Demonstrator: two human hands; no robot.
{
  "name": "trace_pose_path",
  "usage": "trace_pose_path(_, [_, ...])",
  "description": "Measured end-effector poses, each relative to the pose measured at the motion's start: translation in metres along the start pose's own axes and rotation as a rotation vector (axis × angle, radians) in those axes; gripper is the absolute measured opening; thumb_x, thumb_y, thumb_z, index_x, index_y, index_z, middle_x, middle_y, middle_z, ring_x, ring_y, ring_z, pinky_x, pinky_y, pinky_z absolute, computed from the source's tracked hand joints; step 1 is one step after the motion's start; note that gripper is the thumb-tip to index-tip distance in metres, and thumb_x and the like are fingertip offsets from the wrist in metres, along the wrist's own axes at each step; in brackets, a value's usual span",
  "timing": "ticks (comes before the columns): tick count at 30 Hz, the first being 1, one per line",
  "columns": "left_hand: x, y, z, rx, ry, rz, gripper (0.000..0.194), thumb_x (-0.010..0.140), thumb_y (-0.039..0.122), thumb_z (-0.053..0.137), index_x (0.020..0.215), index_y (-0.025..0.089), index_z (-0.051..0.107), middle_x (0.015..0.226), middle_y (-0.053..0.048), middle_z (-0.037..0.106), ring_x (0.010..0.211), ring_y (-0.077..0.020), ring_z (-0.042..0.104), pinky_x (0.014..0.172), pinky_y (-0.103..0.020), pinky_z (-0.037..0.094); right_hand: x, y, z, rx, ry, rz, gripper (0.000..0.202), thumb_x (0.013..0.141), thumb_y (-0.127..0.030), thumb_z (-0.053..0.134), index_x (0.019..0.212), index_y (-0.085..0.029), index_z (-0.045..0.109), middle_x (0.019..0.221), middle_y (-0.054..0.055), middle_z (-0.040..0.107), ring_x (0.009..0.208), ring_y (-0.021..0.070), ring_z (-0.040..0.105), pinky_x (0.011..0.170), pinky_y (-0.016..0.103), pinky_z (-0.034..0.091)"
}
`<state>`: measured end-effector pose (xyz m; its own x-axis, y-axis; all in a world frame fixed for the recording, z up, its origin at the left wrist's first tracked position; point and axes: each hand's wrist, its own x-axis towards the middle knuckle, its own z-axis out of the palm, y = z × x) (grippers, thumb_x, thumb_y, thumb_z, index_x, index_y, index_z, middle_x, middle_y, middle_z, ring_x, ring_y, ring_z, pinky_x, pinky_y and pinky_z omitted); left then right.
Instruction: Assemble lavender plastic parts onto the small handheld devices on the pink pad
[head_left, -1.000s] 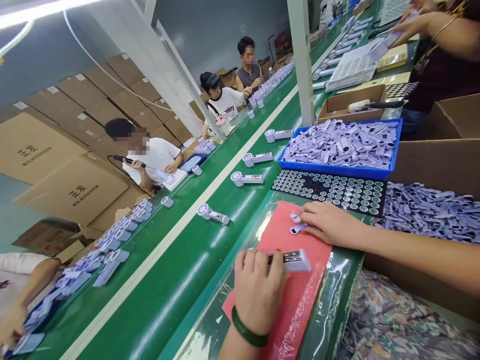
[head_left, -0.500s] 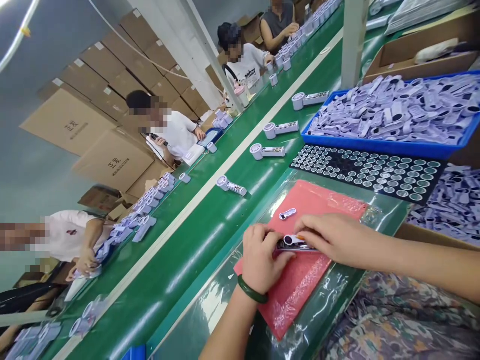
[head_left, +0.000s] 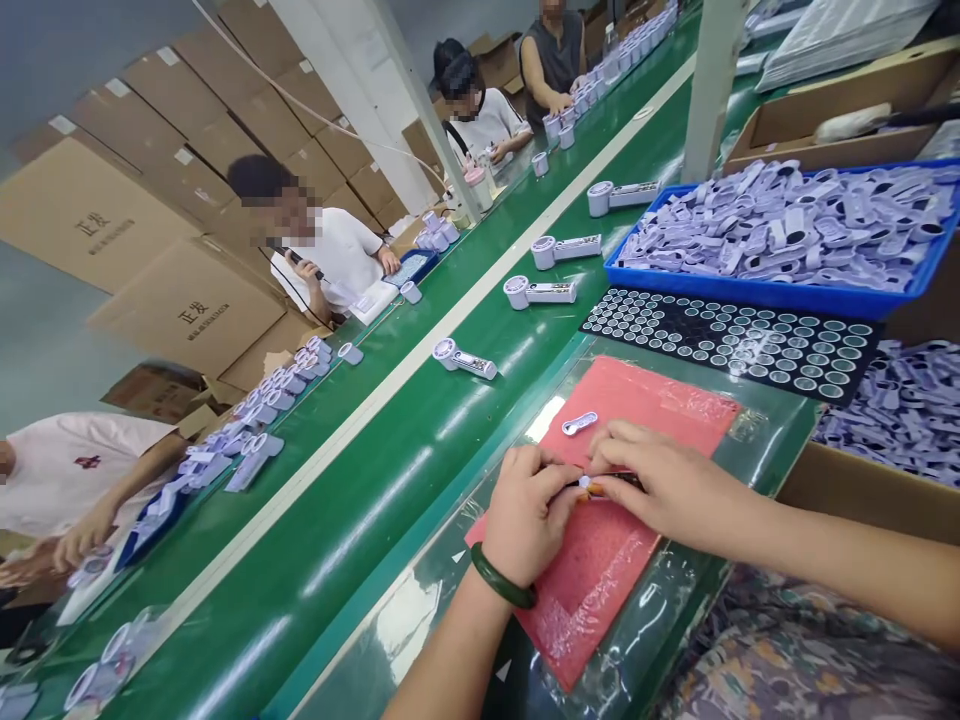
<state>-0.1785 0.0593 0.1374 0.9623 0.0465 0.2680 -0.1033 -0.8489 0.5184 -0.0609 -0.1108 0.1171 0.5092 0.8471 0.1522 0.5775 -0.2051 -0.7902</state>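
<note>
Left hand [head_left: 529, 515] and right hand [head_left: 660, 480] side by side, fingers curled inward, fingertips nearly touching.

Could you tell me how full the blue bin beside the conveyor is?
Full: the blue bin is heaped with lilac plastic parts that rise above its rim.

- You get bright, even overhead light with soft, faint shadows.
- Watch the glare streaks on the green conveyor belt [head_left: 390, 480] and the clear plastic sheet [head_left: 420, 620].
- Your edges bend wide-angle; the faces are blurred out, and far workers look soft.
</note>
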Motion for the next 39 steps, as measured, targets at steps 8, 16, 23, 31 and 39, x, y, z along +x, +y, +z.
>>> trace_pose_path(8, [-0.018, 0.015, -0.006, 0.057, -0.021, 0.012, 0.014, 0.088, 0.028, 0.073, 0.101, 0.023, 0.071, 0.101, -0.005, 0.064, 0.101, -0.0238, 0.055, 0.09, -0.042, 0.047, -0.012, 0.009, 0.003, 0.104, -0.168, 0.139, 0.036, 0.09, -0.043, 0.061, 0.122, -0.026, 0.058, 0.125, 0.005, 0.062, 0.115, 0.028, 0.055, 0.097, 0.045, 0.044])
trace_pose_path(16, [-0.024, 0.026, 0.005, 0.028, -0.006, -0.051, 0.027, 0.084, 0.005, 0.064, 0.105, 0.022, 0.065, 0.103, -0.001, 0.069, 0.099, -0.0177, 0.062, 0.115, -0.046, 0.039, -0.021, 0.008, 0.011, -0.045, -0.147, -0.067, 0.03, 0.098, -0.029, 0.047, 0.125, -0.026, 0.062, 0.118, 0.008, 0.062, 0.11, 0.0274, 0.056, 0.096, 0.05, 0.043])
trace_pose_path(23, [-0.022, 0.025, -0.002, 0.296, -0.13, -0.01, 0.038, 0.078, 0.01, 0.068, 0.115, 0.021, 0.062, 0.118, -0.007, 0.063, 0.119, -0.0277, 0.051, 0.11, -0.051, 0.044, -0.029, 0.019, 0.002, 0.056, -0.11, -0.095, 0.048, 0.097, -0.043, 0.053, 0.141, -0.023, 0.051, 0.139, 0.01, 0.053, 0.128, 0.0285, 0.049, 0.107, 0.049, 0.043])
trace_pose_path(31, [0.039, -0.076, -0.079, 0.856, -0.088, -0.181, 0.03, 0.087, 0.008, 0.052, 0.107, 0.019, 0.072, 0.129, -0.015, 0.057, 0.134, -0.0365, 0.043, 0.109, -0.058, 0.041, 0.028, 0.048, -0.021, -0.227, 0.143, -0.162, 0.037, 0.099, -0.029, 0.042, 0.13, -0.022, 0.06, 0.125, 0.011, 0.059, 0.116, 0.0284, 0.056, 0.098, 0.05, 0.049])
trace_pose_path(39, [-0.001, -0.164, -0.107, 0.802, -0.147, -0.422, 0.077, 0.08, 0.001, 0.06, 0.15, 0.03, 0.044, 0.16, -0.007, 0.034, 0.147, -0.027, 0.032, 0.119, -0.043, 0.038, 0.059, 0.08, 0.006, -0.33, 0.052, -0.263, 0.036, 0.103, -0.038, 0.038, 0.109, -0.028, 0.072, 0.116, 0.009, 0.062, 0.106, 0.0302, 0.057, 0.09, 0.053, 0.048])
